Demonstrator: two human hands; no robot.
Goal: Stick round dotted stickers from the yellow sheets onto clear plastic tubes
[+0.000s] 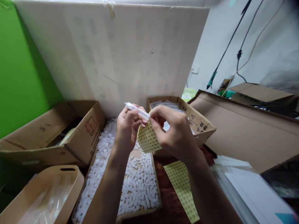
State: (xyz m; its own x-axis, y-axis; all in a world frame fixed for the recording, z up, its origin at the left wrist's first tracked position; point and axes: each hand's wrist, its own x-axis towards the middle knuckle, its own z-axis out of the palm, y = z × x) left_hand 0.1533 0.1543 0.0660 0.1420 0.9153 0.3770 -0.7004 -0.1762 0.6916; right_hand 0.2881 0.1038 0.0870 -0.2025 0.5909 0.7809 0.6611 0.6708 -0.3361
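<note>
My left hand (127,127) is closed around a slim white plastic tube (137,111) with a narrow nozzle tip pointing up and left. At the tube's lower right end, the thumb and forefinger of my right hand (174,130) are pinched together. A yellow sheet with rows of round dots (149,138) hangs beneath those fingers, seemingly gripped by my right hand, though the grip itself is hidden. Below both hands lies a shallow cardboard tray (140,213) filled with many small white plastic pieces (140,183).
Another yellow dotted sheet (181,186) lies on the dark red table (167,199). Cardboard boxes stand at left (81,140) and behind my right hand (203,127). A tan bin (77,183) holds clear plastic items. White packets (252,189) lie at right. A large white panel (121,56) rises behind.
</note>
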